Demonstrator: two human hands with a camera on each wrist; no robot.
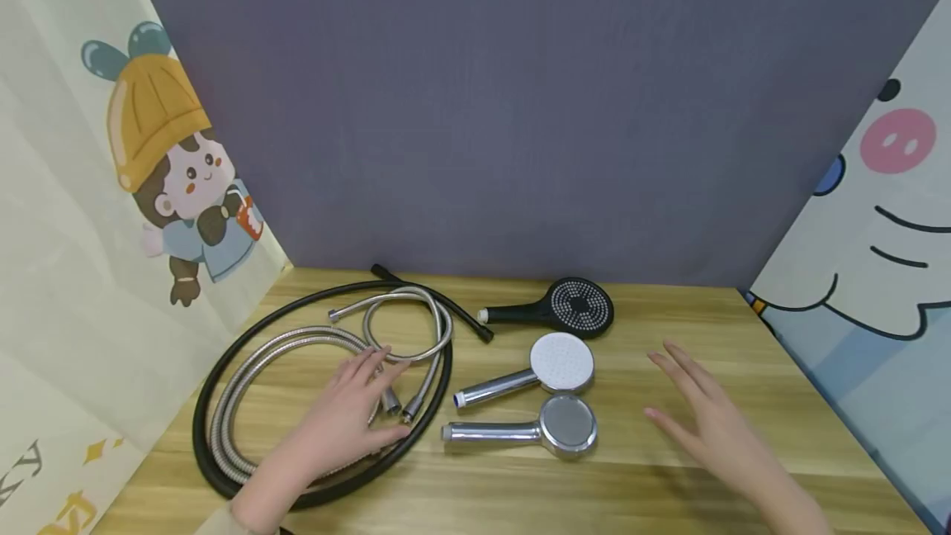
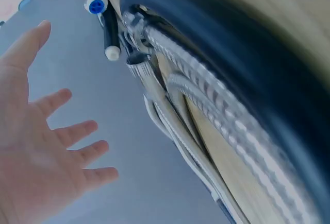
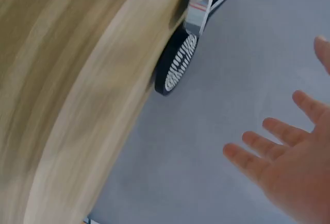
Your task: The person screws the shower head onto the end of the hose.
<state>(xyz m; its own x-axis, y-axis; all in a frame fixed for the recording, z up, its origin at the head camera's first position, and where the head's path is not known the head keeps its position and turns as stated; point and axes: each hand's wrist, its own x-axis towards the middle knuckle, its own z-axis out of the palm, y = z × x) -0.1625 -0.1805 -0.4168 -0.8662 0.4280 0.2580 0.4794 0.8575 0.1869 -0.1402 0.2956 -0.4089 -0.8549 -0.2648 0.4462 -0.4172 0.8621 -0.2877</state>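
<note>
My left hand (image 1: pixel 355 407) hovers over the coiled hoses with its fingers spread and holds nothing. Beneath it lie a thick black hose (image 1: pixel 202 419), a long ribbed metal shower hose (image 1: pixel 223 411) and a thinner silvery hose (image 1: pixel 438 312) in a smaller loop. To the right of the table my right hand (image 1: pixel 706 428) is held with fingers extended, apart from everything. Between the hands lie three shower heads: a black one (image 1: pixel 579 308) at the back, a chrome one with a white face (image 1: pixel 562 362) in the middle, and a chrome one with a grey face (image 1: pixel 568 425) in front.
The wooden table (image 1: pixel 669 312) ends at a dark grey panel (image 1: pixel 483 106) at the back. A pale curtain with a cartoon child (image 1: pixel 193 172) hangs at the left, and another with a pig snout (image 1: pixel 897 141) at the right.
</note>
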